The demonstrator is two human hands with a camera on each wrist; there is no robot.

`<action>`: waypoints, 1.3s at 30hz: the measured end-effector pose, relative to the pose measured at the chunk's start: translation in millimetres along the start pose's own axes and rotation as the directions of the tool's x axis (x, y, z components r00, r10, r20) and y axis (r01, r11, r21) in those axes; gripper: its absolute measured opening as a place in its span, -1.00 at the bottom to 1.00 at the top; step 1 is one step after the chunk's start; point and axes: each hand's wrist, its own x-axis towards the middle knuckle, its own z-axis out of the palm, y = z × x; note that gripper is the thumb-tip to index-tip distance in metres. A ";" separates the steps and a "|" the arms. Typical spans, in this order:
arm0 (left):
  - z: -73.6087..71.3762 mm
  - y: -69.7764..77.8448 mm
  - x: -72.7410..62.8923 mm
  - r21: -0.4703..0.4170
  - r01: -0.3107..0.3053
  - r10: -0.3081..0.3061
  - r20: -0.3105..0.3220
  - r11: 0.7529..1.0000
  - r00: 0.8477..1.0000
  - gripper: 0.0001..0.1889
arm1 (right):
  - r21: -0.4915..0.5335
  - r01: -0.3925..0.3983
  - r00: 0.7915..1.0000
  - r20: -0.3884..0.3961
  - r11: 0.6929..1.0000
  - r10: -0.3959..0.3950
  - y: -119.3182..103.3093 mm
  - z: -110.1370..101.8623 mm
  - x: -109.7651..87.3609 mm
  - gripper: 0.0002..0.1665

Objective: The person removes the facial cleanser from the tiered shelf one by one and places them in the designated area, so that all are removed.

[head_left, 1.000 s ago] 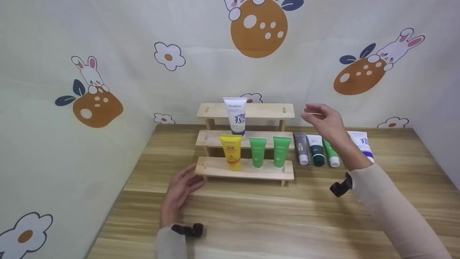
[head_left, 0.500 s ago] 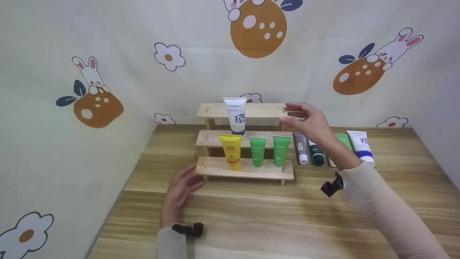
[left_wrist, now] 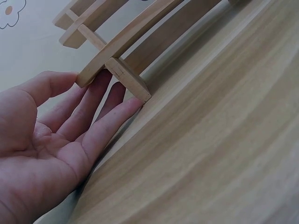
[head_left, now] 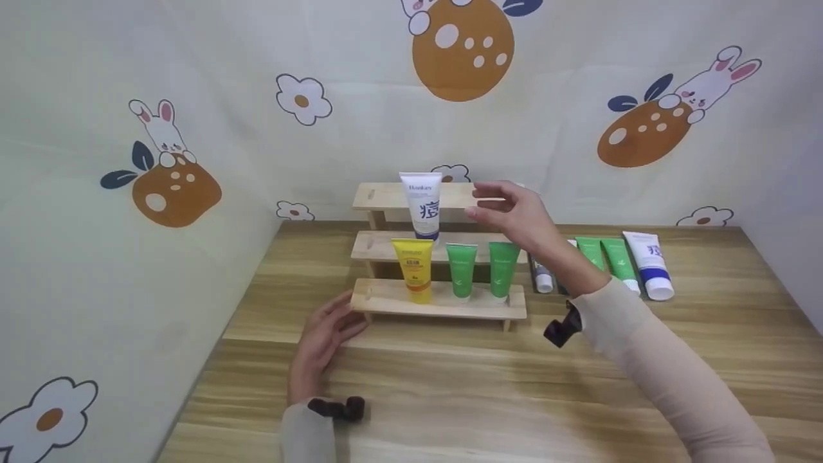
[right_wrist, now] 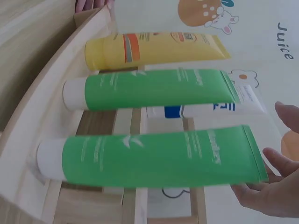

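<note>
A three-tier wooden display stand (head_left: pixel 450 310) stands on the table. My left hand (head_left: pixel 329 334) holds its lower left end; in the left wrist view the thumb is at the board's end and the fingers reach under by the leg (left_wrist: pixel 128 80). My right hand (head_left: pixel 517 215) is raised near the top tier with fingers spread and nothing between them. Left of its fingertips, a white tube (head_left: pixel 422 202) with blue lettering stands on the middle tier. On the lowest tier stand a yellow tube (head_left: pixel 415 267) and two green tubes (head_left: pixel 461 271), caps down.
Right of the stand, several tubes lie on the table (head_left: pixel 450 392): a grey tube (head_left: pixel 543 278), green tubes (head_left: pixel 618 260) and a white-and-blue tube (head_left: pixel 649 265). My right forearm partly covers this row. A patterned cloth wall (head_left: pixel 360 122) closes off the back.
My right hand has moved left, from beyond the stand's right end to above its right part, near the white tube. My left hand has stayed at the stand.
</note>
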 end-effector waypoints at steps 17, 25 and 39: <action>0.7 -2.6 -2.0 -0.003 0.002 -0.001 0.035 1.000 0.999 -0.50 | 0.127 -0.078 0.997 0.034 0.989 0.074 -18.7 27.1 18.9 -0.32; -0.8 -1.7 -2.3 -0.039 0.009 -0.009 0.005 0.999 1.000 -0.54 | 0.123 -0.112 0.994 0.024 0.986 0.110 -23.0 38.5 30.5 -0.39; -1.1 -0.1 -0.8 -0.025 0.002 -0.001 0.020 1.000 1.000 -0.53 | 0.059 -0.182 0.983 -0.006 0.982 0.183 -25.8 48.7 50.4 -0.46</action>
